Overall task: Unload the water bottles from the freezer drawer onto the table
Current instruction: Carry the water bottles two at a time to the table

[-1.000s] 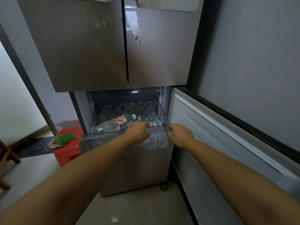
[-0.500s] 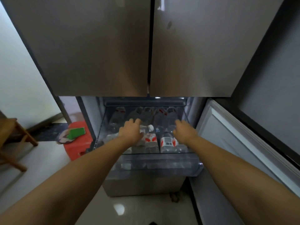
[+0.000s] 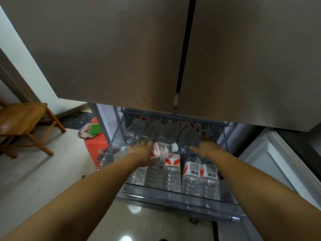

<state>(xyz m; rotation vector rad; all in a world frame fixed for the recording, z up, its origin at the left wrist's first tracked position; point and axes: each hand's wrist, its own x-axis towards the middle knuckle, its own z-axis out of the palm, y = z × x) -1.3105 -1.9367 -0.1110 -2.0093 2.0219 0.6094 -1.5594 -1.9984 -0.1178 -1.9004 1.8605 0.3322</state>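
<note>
Below the two closed upper fridge doors, the clear freezer drawer stands pulled out and packed with water bottles. Four upright bottles line its front row, more crowd the dim back, too blurred to count, and one bottle lies sideways on top. The left hand rests over that lying bottle with its fingers curled around the body, cap pointing right. The right hand hovers over the back bottles, fingers spread and holding nothing. To the left on the floor are one wooden chair and one red stool bearing a small dish with something green. An open white lower door stands at the right.
</note>
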